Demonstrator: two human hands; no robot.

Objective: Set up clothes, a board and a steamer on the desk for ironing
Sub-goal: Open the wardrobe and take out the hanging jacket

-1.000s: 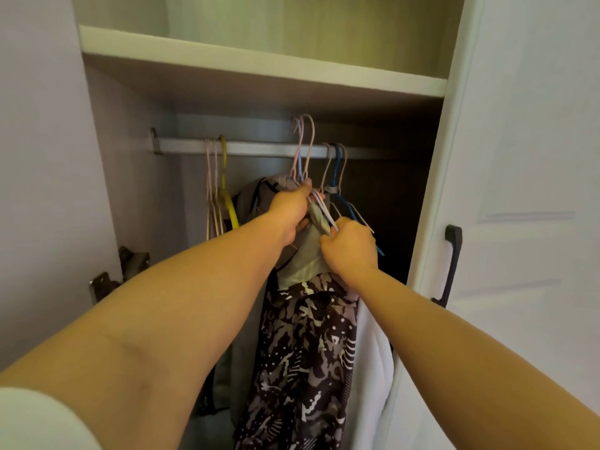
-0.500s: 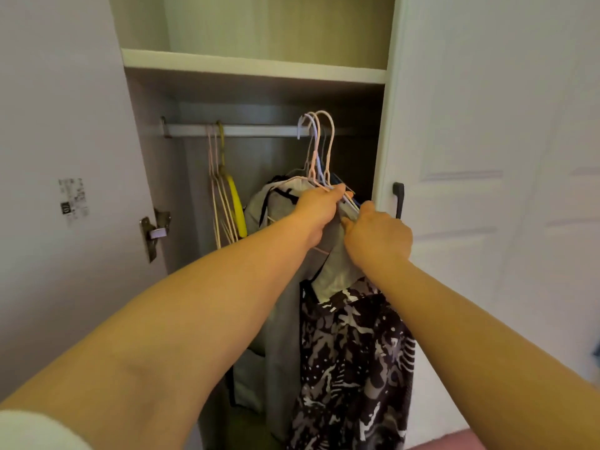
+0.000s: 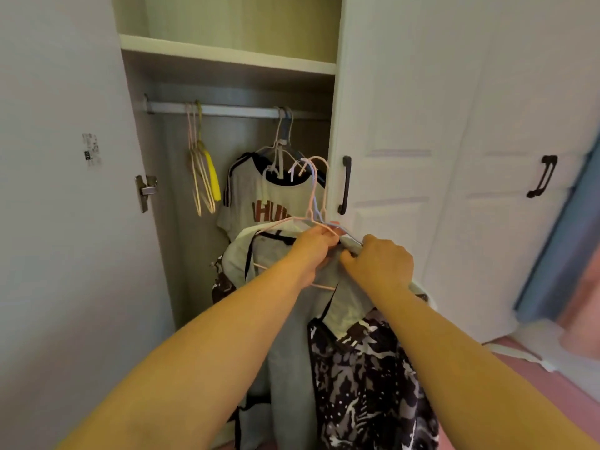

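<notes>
Gripping hangers [image 3: 313, 203], both hands [image 3: 319, 251] clenched over garments [image 3: 367, 378], fingertips hidden, hems cut off.

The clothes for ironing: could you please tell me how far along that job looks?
Done: a bundle of clothes on hangers is off the wardrobe rail. In hand: the left hand and right hand grip the bundle below the hooks, the patterned garment hanging beneath. Left: no desk, board or steamer is in view, so all the setting up remains. A lettered shirt hangs on the rail.

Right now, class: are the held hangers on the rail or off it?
Off. The held hangers' hooks hang free below the rail, gripped by both hands.
</notes>
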